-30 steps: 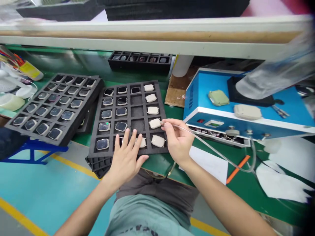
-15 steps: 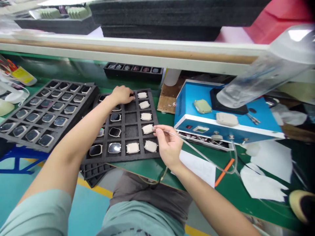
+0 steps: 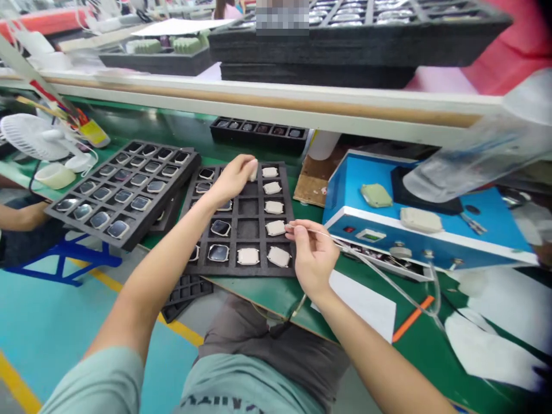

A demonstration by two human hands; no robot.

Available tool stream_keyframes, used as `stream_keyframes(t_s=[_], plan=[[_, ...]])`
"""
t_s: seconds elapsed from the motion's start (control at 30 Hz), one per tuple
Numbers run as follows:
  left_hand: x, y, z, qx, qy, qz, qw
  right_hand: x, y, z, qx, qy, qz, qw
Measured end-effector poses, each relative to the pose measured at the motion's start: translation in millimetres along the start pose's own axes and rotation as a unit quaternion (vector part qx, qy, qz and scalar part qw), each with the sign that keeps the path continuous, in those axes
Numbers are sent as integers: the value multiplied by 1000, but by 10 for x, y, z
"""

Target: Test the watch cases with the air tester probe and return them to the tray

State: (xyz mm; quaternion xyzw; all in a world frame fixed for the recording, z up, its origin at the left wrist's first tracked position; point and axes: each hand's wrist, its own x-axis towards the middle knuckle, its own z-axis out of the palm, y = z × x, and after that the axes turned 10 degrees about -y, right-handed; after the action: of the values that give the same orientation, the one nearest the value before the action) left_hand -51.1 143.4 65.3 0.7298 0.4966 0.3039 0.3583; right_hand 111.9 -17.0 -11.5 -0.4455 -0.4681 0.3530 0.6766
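A black foam tray [image 3: 247,209] lies before me, its compartments holding watch cases, some dark screen up, others pale back up. At its far side my left hand [image 3: 236,177] pinches a pale watch case [image 3: 253,171], partly hidden by the fingers, over the third column. My right hand [image 3: 314,253] is closed round the end of a thin clear tube [image 3: 371,270]. Its fingertips reach the right edge of a beige watch case [image 3: 276,228] in the right column. Whether they touch that case I cannot tell.
A second foam tray of watch cases [image 3: 125,190] stands stacked at left, near another person's arm [image 3: 21,217]. On the right is a blue machine [image 3: 388,230], with a green case [image 3: 376,195] and a beige case [image 3: 421,220] on top. A shelf edge [image 3: 259,103] runs above.
My left hand has come up from the tray's far compartment with a pale watch case in its fingers. My right hand stays by the same case. The view has shifted.
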Motion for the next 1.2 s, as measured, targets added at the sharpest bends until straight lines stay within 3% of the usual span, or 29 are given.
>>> stream_keyframes(t_s=[0.03, 0.13, 0.2, 0.3, 0.5, 0.87, 1.2], plan=[[-175, 2, 50, -121, 17, -24, 992, 3, -1, 2, 1, 2, -2, 1000], [-720, 9, 303, -434, 20, -111, 894, -2, -4, 6, -4, -1, -11, 1000], [-988, 22, 510, -528, 19, -129, 839, -19, 0, 7, -13, -8, -26, 1000], [-1168, 41, 768, -579, 58, -101, 807, -51, 14, 4, -36, -23, -48, 998], [-1201, 43, 940, -574, 113, -71, 808, -73, 30, -12, -57, -42, -66, 995], [-1261, 12, 1000, -522, 71, -35, 849, -56, 27, -39, -55, -56, -51, 996], [-1289, -30, 1029, -502, 77, -25, 861, -67, 21, -45, -65, -52, -55, 995]])
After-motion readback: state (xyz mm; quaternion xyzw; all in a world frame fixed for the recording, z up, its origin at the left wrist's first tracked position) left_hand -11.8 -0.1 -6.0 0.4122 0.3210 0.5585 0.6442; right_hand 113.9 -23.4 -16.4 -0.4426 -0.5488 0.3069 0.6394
